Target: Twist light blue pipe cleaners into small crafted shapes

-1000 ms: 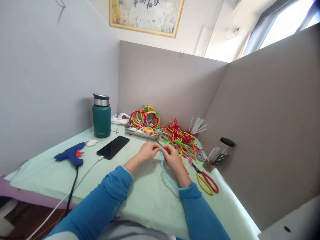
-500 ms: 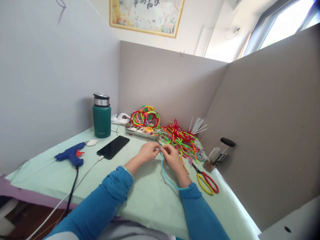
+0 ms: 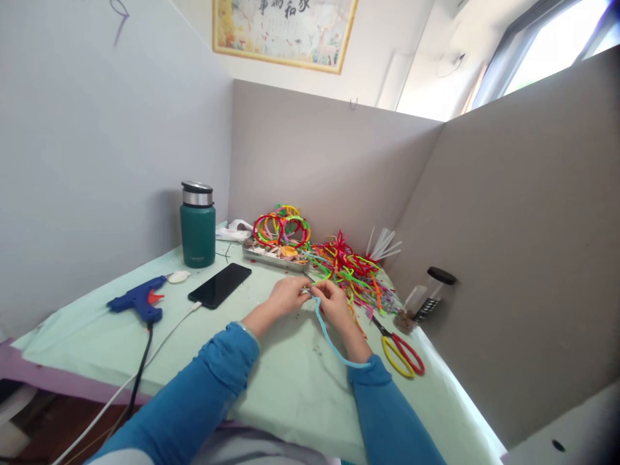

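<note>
A light blue pipe cleaner (image 3: 325, 332) hangs in a curve from my fingertips down to my right sleeve. My right hand (image 3: 335, 303) is closed in a pinch on its upper end. Close against it, my left hand (image 3: 289, 295) pinches at the same spot, its fingertips nearly touching the right ones. A small pale bit shows between the fingers, too small to make out. Just beyond my hands lies a tangled heap of coloured pipe cleaners (image 3: 351, 265). Scissors (image 3: 401, 352) with one yellow and one red handle lie right of my right wrist.
A metal tray (image 3: 276, 259) with small pieces and pipe-cleaner rings (image 3: 281, 227) stands at the back. On the left are a green bottle (image 3: 197, 236), a phone (image 3: 220, 285) on a white cable and a blue glue gun (image 3: 138, 299). A clear jar (image 3: 429, 297) leans at the right edge. Partitions (image 3: 314, 148) enclose the table.
The hanging length of blue pipe cleaner has shifted slightly to the right and bows out differently. Both hands stay pinched together in almost the same place.
</note>
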A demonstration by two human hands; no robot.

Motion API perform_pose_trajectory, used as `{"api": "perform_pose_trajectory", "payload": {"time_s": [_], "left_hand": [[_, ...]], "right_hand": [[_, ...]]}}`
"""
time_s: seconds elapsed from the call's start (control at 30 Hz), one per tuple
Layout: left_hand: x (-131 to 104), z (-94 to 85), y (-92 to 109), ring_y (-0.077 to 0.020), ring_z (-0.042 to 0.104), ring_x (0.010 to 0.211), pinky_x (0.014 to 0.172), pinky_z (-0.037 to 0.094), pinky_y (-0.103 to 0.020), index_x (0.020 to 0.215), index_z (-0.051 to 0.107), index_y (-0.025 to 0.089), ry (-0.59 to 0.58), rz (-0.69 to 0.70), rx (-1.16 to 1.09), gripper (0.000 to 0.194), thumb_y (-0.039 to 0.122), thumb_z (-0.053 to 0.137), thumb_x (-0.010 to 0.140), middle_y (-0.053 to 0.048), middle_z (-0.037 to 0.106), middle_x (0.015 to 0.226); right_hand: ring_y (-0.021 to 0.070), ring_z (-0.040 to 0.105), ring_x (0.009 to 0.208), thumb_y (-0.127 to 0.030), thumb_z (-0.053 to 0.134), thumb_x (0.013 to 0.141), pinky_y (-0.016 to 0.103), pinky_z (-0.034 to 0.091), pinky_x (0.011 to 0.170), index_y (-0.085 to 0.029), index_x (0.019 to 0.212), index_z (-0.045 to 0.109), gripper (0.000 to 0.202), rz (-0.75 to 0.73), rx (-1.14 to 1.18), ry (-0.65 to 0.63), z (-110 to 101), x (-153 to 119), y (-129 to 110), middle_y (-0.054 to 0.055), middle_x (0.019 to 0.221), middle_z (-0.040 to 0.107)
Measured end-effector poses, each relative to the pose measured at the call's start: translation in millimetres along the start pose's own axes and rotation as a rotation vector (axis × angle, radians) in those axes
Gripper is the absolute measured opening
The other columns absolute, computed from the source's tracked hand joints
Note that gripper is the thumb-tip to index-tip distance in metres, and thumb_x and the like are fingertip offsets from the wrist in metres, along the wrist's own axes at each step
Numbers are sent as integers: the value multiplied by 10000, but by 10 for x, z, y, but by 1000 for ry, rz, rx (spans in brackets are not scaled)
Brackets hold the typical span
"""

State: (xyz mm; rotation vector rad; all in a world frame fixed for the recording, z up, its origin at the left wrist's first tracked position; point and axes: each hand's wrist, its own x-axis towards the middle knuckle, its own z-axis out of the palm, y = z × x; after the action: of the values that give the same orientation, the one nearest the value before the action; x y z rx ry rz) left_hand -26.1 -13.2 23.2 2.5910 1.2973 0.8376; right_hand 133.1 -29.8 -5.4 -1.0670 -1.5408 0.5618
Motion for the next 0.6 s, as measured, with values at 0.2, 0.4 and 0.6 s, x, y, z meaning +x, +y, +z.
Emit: {"api": "perform_pose_trajectory", "payload": {"time_s": [0.2,0.4,0.6], "left_hand": [[8,49,-46,-185,622,871,737,429,-239,1025,647,229,-16,3,69,259,274,571,782,-43,691,939],[-13,76,-49,-186,619,851,723,423,-242,988,647,226,26,37,74,223,288,529,810,-46,687,921],[-26,70,-40,-173,607,816,710,413,-234,956,658,216,37,78,42,204,286,523,820,-47,679,895]], "right_hand": [[132,494,561,-418,614,770,248,383,539,-175,745,586,246,-1,-31,-19,0,-5,11,-8,634,566],[143,519,604,-419,620,756,251,404,567,-171,752,592,250,-4,-9,-5,7,9,31,8,670,589],[137,473,537,-471,596,749,241,361,490,-177,764,611,294,50,-36,-16,-25,-5,-1,-8,592,551]]}}
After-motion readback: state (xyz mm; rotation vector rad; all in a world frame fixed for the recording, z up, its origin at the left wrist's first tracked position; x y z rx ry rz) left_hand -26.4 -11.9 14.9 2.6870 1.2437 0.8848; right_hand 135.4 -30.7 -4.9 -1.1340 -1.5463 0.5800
